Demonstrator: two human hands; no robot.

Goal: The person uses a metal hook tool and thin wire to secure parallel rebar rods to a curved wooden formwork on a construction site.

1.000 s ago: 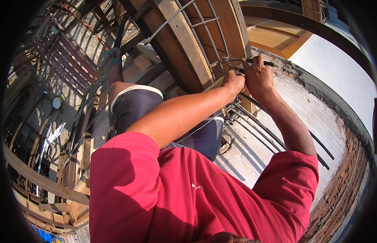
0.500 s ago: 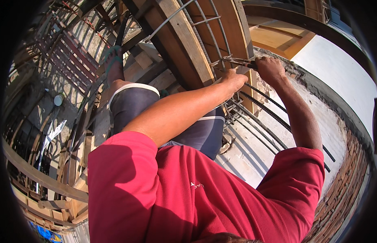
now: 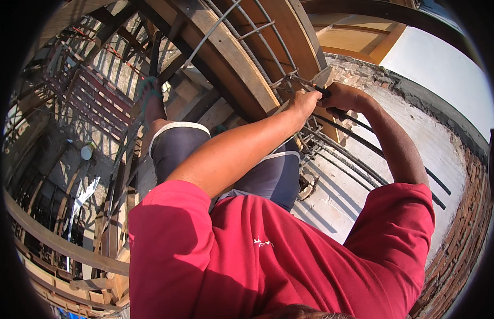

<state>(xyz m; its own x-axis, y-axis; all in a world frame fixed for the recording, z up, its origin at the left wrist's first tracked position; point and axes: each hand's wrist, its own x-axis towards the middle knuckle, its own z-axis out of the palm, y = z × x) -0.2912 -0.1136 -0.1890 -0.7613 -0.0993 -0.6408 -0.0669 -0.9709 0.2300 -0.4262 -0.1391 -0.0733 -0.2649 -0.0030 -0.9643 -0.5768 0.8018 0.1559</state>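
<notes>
My right hand (image 3: 347,99) is closed round the dark handles of pincers (image 3: 322,92), whose metal end points to the crossing of bars in a steel rebar cage (image 3: 283,52). Just left of it, my left hand (image 3: 304,103) is closed close to the same bars. What its fingers hold is hidden behind the hand. The cage lies between wooden formwork boards (image 3: 226,50) and runs away from me. Below my hands, ribbed rebar ends (image 3: 358,142) stick out to the right over a pale wall face.
At the right stand a white wall (image 3: 435,72) and exposed brickwork (image 3: 459,212). A wooden panel (image 3: 353,41) is at the far right. Down on the left are timber props, a reddish slatted frame (image 3: 95,95) and a white pail (image 3: 87,151). My sandalled foot (image 3: 150,93) rests among the boards.
My right hand has drawn in toward my left hand and lower, its wrist bending and the pincers turning. My left hand stays by the bars. The whole view has shifted slightly.
</notes>
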